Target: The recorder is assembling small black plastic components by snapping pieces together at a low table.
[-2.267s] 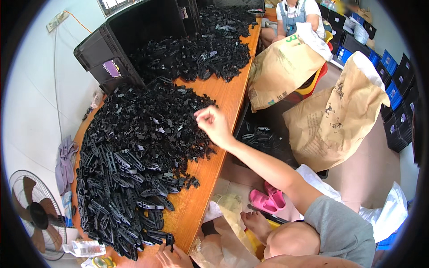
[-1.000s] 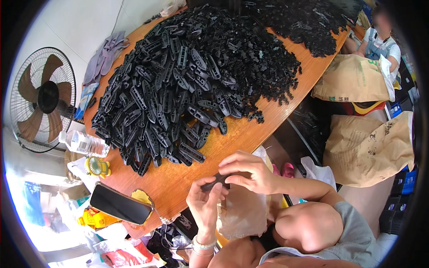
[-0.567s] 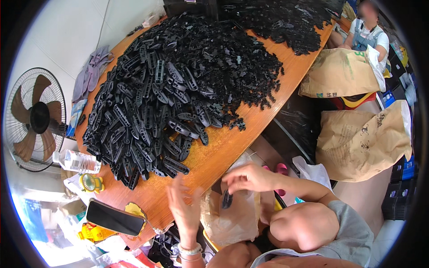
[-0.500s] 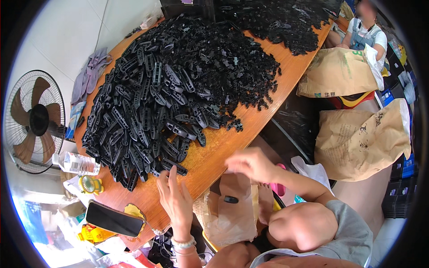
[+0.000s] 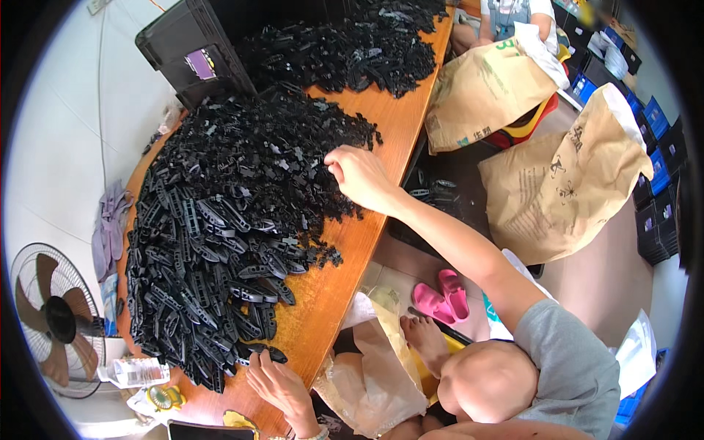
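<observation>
A large heap of black plastic parts covers the table (image 5: 345,257). Long boat-shaped pieces (image 5: 187,286) lie in its near section, and small cross-like pieces (image 5: 271,158) in its far section. My left hand (image 5: 277,385) is at the heap's near edge, fingers stretched and slightly apart, fingertips touching or just beside one boat-shaped part (image 5: 265,353). My right hand (image 5: 361,176) reaches across to the right edge of the small pieces. Its fingers are curled together; anything between them is hidden. An open brown paper bag (image 5: 374,385) stands at my lap.
At the left are a fan (image 5: 60,319), a clear plastic bottle (image 5: 136,372), a small yellow fan (image 5: 165,397) and a phone (image 5: 209,431). A black crate (image 5: 165,51) stands behind the heap. Right are large paper sacks (image 5: 561,176), pink clogs (image 5: 444,297) and another person (image 5: 517,18).
The view has shifted. My right hand has moved from above the paper bag to the small pieces. My left hand has come down to the boat-shaped part. The black part seen at the bag no longer shows.
</observation>
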Motion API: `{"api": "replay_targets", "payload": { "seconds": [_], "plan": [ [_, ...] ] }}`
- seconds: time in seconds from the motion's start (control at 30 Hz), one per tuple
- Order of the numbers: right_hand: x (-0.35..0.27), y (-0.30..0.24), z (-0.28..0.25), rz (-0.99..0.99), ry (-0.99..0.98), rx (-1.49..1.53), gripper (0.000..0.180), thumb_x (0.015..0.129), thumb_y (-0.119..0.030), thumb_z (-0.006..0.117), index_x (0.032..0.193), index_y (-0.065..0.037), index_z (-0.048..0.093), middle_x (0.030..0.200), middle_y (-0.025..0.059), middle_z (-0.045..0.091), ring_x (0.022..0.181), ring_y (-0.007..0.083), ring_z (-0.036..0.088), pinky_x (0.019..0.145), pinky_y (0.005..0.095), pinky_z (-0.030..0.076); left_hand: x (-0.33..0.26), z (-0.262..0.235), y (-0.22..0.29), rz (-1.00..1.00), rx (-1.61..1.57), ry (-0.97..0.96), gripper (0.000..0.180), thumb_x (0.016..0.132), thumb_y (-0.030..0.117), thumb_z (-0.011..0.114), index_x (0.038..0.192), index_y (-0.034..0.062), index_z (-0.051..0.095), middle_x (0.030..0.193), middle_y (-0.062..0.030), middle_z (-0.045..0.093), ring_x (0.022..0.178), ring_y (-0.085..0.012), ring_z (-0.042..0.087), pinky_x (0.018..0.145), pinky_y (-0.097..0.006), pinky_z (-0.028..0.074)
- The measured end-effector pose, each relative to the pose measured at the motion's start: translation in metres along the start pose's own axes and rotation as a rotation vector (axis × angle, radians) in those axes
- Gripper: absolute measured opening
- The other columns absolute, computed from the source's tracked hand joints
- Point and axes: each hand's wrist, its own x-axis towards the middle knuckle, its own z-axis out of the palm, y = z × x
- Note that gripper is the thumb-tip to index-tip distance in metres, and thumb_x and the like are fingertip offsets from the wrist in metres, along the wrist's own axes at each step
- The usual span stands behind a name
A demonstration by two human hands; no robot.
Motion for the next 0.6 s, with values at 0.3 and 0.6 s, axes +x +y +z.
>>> {"api": "replay_targets", "payload": {
  "seconds": [0.3,0.6],
  "plan": [
    [-0.09,-0.026,0.0,-0.039,-0.119,0.088,0.005,0.08,-0.005,0.063,0.083,-0.001,0.063,0.08,0.0094,0.055,0.071,0.0266,0.058,0.062,0.0357,0.047,-0.019,0.007,0.023,-0.143,-0.294,0.272,0.03,0.073,-0.014,0.054,0.101,-0.0044,0.05,0.087,-0.0196,0.055,0.077,-0.0348,0.055,0.07,-0.043,0.045],
    [-0.092,-0.032,0.003,0.025,-0.275,0.17,0.008,0.08,-0.004,0.06,0.086,0.002,0.063,0.081,0.0135,0.055,0.071,0.0296,0.058,0.063,0.0381,0.046,-0.022,0.002,0.031,-0.283,-0.416,0.302,0.035,0.069,-0.012,0.055,0.103,-0.0041,0.051,0.091,-0.0163,0.058,0.079,-0.0338,0.057,0.071,-0.04,0.047]
  ]
}}
